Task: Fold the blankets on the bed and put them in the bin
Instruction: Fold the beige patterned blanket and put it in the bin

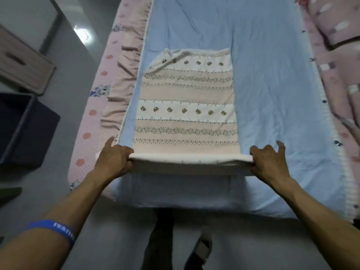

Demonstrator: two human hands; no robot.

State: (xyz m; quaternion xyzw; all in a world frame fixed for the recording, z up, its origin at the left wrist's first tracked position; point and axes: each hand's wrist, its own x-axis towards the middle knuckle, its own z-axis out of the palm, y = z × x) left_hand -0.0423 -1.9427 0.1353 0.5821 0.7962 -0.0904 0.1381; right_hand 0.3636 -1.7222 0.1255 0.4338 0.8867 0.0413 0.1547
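A striped pink and white blanket (187, 106) with small bear prints lies folded into a long strip on a light blue blanket (268, 90) that covers the bed. My left hand (114, 159) grips the near left corner of the striped blanket. My right hand (269, 160) grips its near right corner. The near edge is lifted off the bed and held taut between both hands. A dark blue bin (25, 129) stands on the floor to the left of the bed, its top open.
A pink bedsheet (109, 90) with a ruffled skirt shows along the bed's left side. A pinkish patterned quilt (335, 61) lies along the right edge. A wooden nightstand (21, 63) stands beyond the bin. My feet (202, 248) are on the grey floor.
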